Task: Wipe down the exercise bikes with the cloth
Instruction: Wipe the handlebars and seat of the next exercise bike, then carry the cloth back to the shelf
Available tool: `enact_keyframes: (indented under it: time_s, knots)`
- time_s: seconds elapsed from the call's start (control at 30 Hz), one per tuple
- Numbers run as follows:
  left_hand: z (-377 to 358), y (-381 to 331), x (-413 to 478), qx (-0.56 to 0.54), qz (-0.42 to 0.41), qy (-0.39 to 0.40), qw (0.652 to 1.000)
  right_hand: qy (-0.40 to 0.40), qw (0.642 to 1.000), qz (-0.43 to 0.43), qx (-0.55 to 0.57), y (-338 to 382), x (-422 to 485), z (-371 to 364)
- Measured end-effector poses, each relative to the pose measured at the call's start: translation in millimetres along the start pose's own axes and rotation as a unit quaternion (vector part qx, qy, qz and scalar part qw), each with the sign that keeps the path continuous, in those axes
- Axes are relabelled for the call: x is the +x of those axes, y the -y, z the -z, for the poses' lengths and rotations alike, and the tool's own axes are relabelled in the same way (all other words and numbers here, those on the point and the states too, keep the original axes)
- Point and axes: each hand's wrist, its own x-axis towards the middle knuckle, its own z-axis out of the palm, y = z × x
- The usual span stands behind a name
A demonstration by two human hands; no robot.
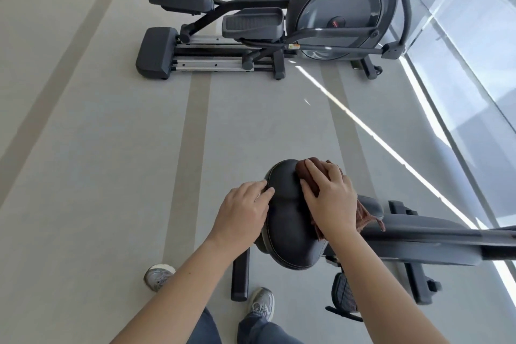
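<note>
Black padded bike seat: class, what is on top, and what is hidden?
A brown cloth lies on the black padded seat, pressed by the right hand; the left hand touches the left edge. The surface under them is hidden.

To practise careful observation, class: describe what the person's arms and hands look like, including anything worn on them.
The left hand and right hand are bare: no gloves, rings, watch or bracelet show. The left forearm and right forearm are bare too, with no sleeve in view.
</note>
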Motion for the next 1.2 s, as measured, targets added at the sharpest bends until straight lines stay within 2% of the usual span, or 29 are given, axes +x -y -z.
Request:
enact_keyframes:
  time_s: [0.1,0.43,0.53,0.63,0.73,0.83,1.2]
  knots:
    - [4,11,-4,0.014,0.006,-0.007,1.0,0.006,1.0,0.014,-0.009,11,10,-4]
    - [30,73,-17,0.024,0.071,-0.03,0.997,-0.004,0.988,0.141,-0.061,81,32,-34]
    - [44,101,-20,0.025,0.086,-0.039,0.995,0.037,0.981,0.177,-0.074,106,33,-46]
    - [62,138,-25,0.025,0.102,-0.046,0.993,0.085,0.981,0.171,-0.041,138,38,-56]
    - [83,180,-30,0.024,0.111,-0.052,0.992,0.081,0.985,0.151,0.035,185,49,-66]
    - [106,222,-35,0.02,0.119,-0.071,0.99,0.072,0.979,0.167,0.09,244,62,-79]
    - [207,385,-74,0.067,0.2,-0.154,0.965,0.044,0.963,0.23,0.133,449,84,-143]
